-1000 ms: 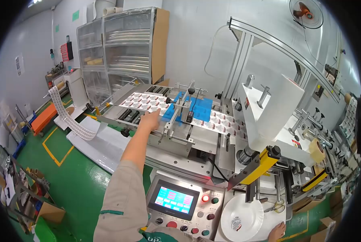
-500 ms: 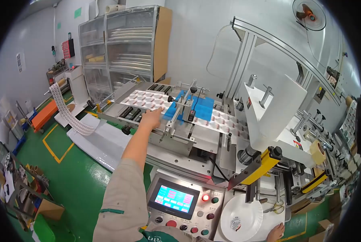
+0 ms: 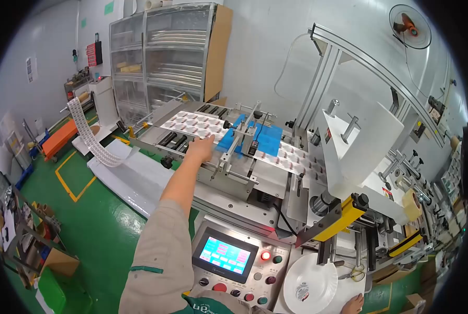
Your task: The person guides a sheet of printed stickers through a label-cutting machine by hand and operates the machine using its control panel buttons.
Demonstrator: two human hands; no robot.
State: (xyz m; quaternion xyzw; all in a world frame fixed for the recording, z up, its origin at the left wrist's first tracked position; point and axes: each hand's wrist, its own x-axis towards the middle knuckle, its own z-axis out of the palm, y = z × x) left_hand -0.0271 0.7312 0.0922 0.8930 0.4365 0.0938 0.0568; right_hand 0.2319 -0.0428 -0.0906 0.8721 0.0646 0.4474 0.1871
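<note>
My left hand (image 3: 201,149) reaches out over the machine bed, fingers stretched toward the near edge of a printed label web (image 3: 194,124). Its fingertips are at or just above the web; whether they touch it I cannot tell. Just right of that hand, a blue sheet (image 3: 268,140) lies over the web beneath a metal clamp bracket (image 3: 239,137). My right hand (image 3: 353,303) is low in view at the edge of a white board, beside a white plate-like disc (image 3: 311,285) with a small printed mark. Its fingers are mostly cut off by the frame, so their hold is hidden.
A control panel with a lit touchscreen (image 3: 226,255) and several buttons is below my left arm. A yellow-and-black bar (image 3: 344,222) juts out at the right. The label strip (image 3: 90,137) loops down at the left, over a white sheet (image 3: 124,178). Scissors (image 3: 357,272) lie near the disc.
The view has shifted slightly, so the scene sits a little further right and lower. My left hand stays at the web's near edge, its fingers slightly more bent. The right hand stays by the board.
</note>
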